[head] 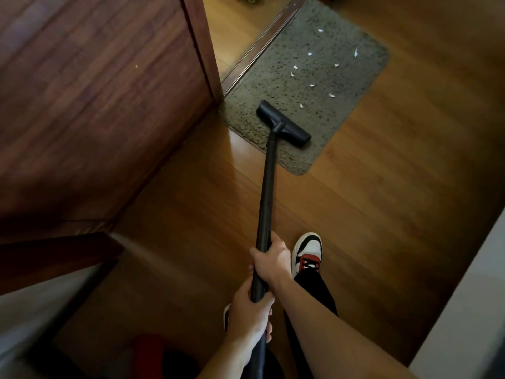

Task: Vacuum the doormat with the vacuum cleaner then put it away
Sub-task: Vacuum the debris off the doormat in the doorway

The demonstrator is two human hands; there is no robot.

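A grey-green shaggy doormat (336,86) lies on the wooden floor by the doorway, with several white paper scraps (310,54) scattered over its far half. The black vacuum floor head (284,123) rests on the mat's near left part. Its black wand (267,192) runs back toward me. My right hand (272,260) grips the wand higher up. My left hand (252,310) grips it just below, nearer my body.
A dark wooden door (103,99) stands open on the left, its edge beside the mat. A raised door sill (262,47) borders the mat's left side. My shoe (307,251) is on the floor by the wand. A pale wall edge (464,296) is at right.
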